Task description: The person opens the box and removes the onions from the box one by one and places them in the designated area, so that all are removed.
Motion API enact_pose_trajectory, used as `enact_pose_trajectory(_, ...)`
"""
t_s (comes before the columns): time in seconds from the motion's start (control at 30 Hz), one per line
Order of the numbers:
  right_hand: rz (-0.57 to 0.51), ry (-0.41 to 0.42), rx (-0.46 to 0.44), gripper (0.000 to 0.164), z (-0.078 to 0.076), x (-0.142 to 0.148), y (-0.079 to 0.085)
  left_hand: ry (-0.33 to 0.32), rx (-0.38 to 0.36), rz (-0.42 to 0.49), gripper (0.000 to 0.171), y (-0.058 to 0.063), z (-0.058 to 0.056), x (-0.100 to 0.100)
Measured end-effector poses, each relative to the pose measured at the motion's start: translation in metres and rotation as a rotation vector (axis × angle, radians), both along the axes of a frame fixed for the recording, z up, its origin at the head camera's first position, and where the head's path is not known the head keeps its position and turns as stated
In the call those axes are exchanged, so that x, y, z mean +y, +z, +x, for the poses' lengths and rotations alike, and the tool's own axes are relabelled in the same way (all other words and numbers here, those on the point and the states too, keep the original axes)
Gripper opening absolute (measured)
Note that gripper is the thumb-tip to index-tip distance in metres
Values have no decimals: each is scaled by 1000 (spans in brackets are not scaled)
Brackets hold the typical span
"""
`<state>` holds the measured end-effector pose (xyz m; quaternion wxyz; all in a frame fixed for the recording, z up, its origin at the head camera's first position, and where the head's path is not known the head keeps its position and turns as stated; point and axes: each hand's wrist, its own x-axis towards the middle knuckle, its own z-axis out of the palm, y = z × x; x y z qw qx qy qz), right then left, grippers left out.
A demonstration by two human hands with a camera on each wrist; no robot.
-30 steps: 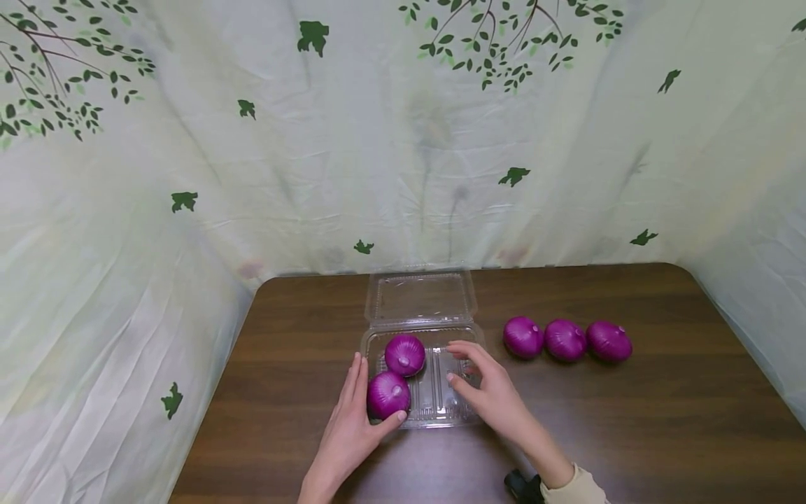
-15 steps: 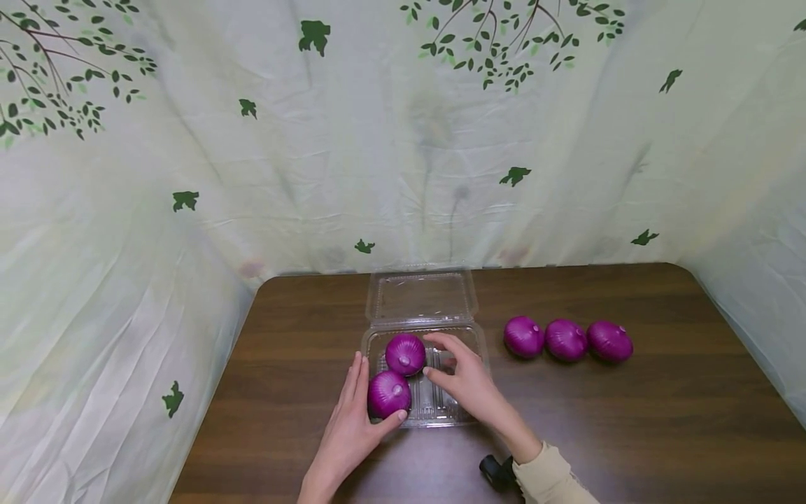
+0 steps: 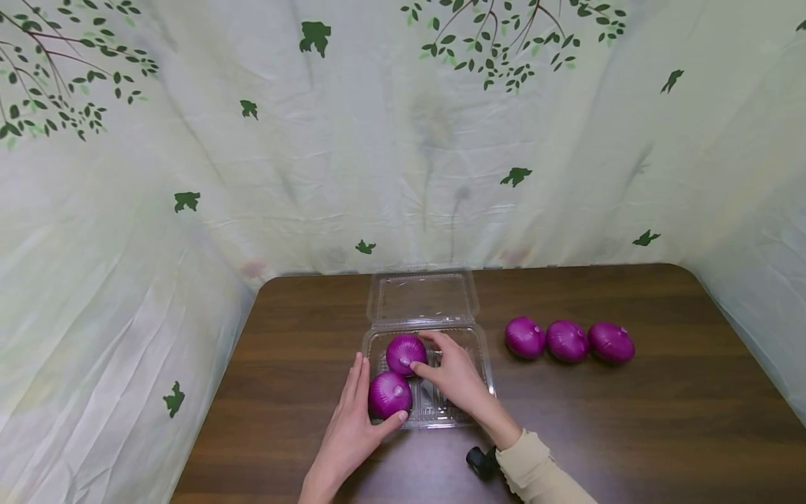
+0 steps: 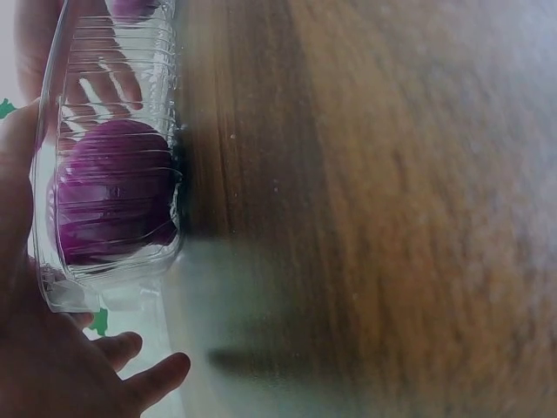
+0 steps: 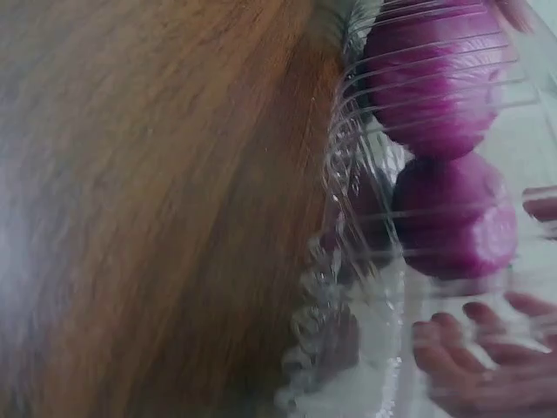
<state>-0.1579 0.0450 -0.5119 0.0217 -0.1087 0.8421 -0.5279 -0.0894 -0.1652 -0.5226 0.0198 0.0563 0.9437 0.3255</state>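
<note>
Near the middle of the dark wood-grained table (image 3: 630, 420), a clear plastic container (image 3: 441, 423), opened out with its lid (image 3: 423, 297) folded back toward the table's far edge; runs lengthwise away from the person. Inside the left half, two purple onions: a near onion (image 3: 387, 397) at the near left corner, and a far onion (image 3: 403, 350) just beyond, slightly to the right, apparently touching. On the near onion, a pale tip turned upward and a little to the right; on the far onion, a tip turned up and toward the person. Both too round for a clear long axis. Around the container's near left corner, the left hand (image 3: 354, 428), with fingers nearly straight along the side and thumb spread wide across the near edge; rests against the plastic without curling round it. At the far onion's right side, the right hand (image 3: 456, 378), with thumb against the skin and index finger at the far side, loosely bent and well parted; cannot tell the firmness of contact. Right of the container, three more onions (image 3: 567, 341) in a left-to-right row, with tips mostly rightward; on the rightmost, a long axis roughly along the row.
</note>
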Motion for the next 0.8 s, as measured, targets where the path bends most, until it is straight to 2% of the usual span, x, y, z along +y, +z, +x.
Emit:
enact_pose_trajectory(0.17,9,4,-29,63,-2,-7,-2,-4,9,1,114,-1,0,-1)
enact_pose_trajectory(0.4,-10,-16,-107,61,-6,-13,-5,-5,22,4,113,-1,0,-1)
enact_pose_trajectory(0.8,-88,6,-117,53,-9,-12,-5,-3,34,-2,113,0,1,1)
